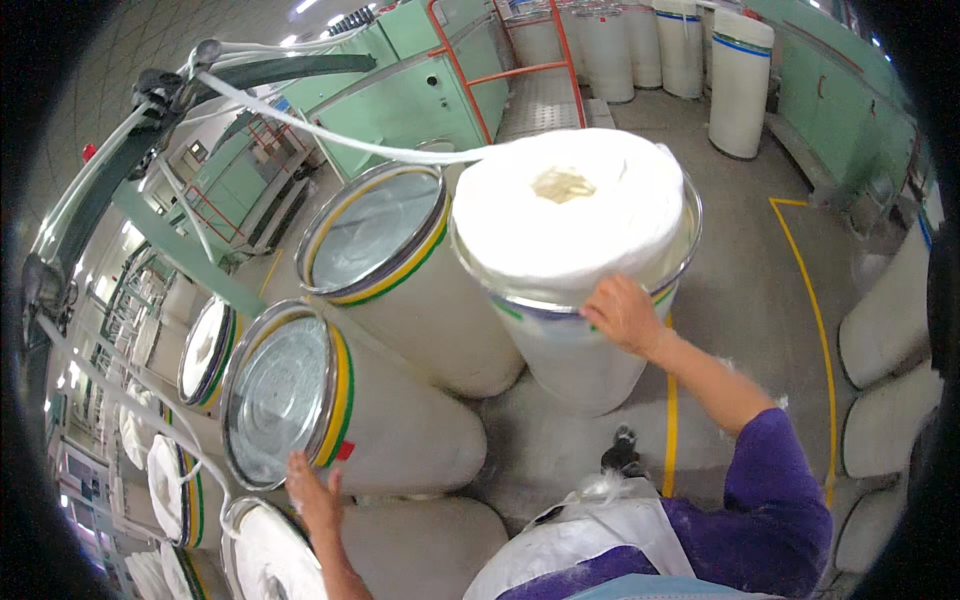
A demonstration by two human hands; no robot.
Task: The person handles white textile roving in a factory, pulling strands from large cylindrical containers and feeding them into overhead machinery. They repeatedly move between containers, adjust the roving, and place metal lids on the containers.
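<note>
My right hand [622, 313] grips the metal rim of a tall white can [575, 350] filled with coiled white fibre sliver [565, 205], which heaps above the rim. A strand of sliver [330, 130] runs from the coil up to the machine at the left. My left hand [312, 495] rests with fingers spread on the lower rim of an empty white can [400, 430] with a yellow and green band. Behind that one, a second empty can [375, 235] stands next to the full one.
More cans, some full of sliver [265, 555], line the left [205, 350]. Green machines [420, 90] and an orange railing [520, 70] stand behind. Several tall white cans [740, 85] stand at the back right. Yellow floor lines [815, 300] mark the grey concrete.
</note>
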